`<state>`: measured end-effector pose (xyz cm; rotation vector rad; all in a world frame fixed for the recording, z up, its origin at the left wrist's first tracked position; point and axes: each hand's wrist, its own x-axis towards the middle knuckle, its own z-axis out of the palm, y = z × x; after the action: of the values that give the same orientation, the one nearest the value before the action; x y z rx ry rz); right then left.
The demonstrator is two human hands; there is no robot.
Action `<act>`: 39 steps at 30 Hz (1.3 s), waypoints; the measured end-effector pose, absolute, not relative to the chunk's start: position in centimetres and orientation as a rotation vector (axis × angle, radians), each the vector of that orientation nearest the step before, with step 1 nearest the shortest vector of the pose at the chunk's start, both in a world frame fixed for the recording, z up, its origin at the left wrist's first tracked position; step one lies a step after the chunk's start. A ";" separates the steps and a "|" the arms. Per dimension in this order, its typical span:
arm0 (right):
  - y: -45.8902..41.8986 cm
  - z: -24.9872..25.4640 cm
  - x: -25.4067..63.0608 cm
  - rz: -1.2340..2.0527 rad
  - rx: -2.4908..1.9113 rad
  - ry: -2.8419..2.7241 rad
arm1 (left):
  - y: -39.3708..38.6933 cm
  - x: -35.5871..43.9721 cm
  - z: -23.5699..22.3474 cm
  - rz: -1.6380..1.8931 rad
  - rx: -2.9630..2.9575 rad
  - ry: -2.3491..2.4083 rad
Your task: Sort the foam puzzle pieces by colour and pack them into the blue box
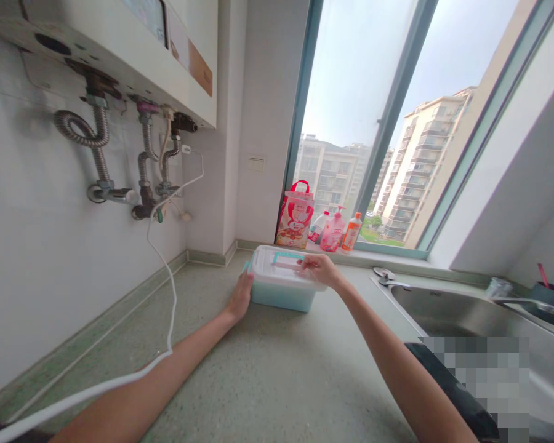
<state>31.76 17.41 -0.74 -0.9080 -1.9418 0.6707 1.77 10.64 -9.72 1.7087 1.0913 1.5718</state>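
Observation:
A storage box [281, 298] with a light blue body stands on the countertop, its translucent white lid [264, 261] on top. A teal-edged handle [286, 255] lies along the lid. My left hand [240, 298] rests against the box's left end near a teal latch, fingers stretched along its side. Over the right part of the lid, my right hand [321, 271] has its fingers curled at the handle. The fingertips are small and partly hidden.
A red-handled bag [296, 218], a pink pump bottle [333, 231] and an orange bottle [351, 232] stand on the windowsill. To the right is a steel sink [410, 307]. A white cable [173, 295] hangs at left, below a wall heater [120, 55] with pipes.

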 end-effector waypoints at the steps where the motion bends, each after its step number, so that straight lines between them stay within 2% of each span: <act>1: 17.4 -0.9 31.7 0.715 -0.921 -1.930 | 10.5 1.8 -9.6 1.558 1.722 1.072; 6: 16.2 -0.2 31.9 0.793 -0.902 -2.046 | 10.1 2.0 -9.2 1.491 1.728 1.111; 14: 15.1 0.9 31.0 0.672 -0.901 -2.280 | 10.4 1.9 -9.3 1.563 1.732 1.033; 19: 15.1 1.0 30.8 0.657 -0.887 -2.272 | 10.2 2.2 -9.4 1.642 1.746 1.257; 25: 14.9 0.9 30.8 0.640 -0.883 -2.246 | 10.9 0.5 -8.3 1.648 2.111 1.379; 29: 15.1 0.1 30.9 0.653 -0.884 -2.177 | 11.9 0.2 -7.8 1.684 2.025 1.320; 33: 15.3 -1.3 30.9 0.486 -0.934 -2.051 | 12.5 0.7 -7.7 1.728 1.857 1.235; 39: 15.1 -4.3 30.5 0.276 -1.262 -1.512 | 13.5 0.6 -8.6 1.639 1.511 1.207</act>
<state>30.47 15.13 -4.34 -1.2619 -1.5121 0.2756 0.60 13.47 -8.63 1.5106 1.2074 1.6391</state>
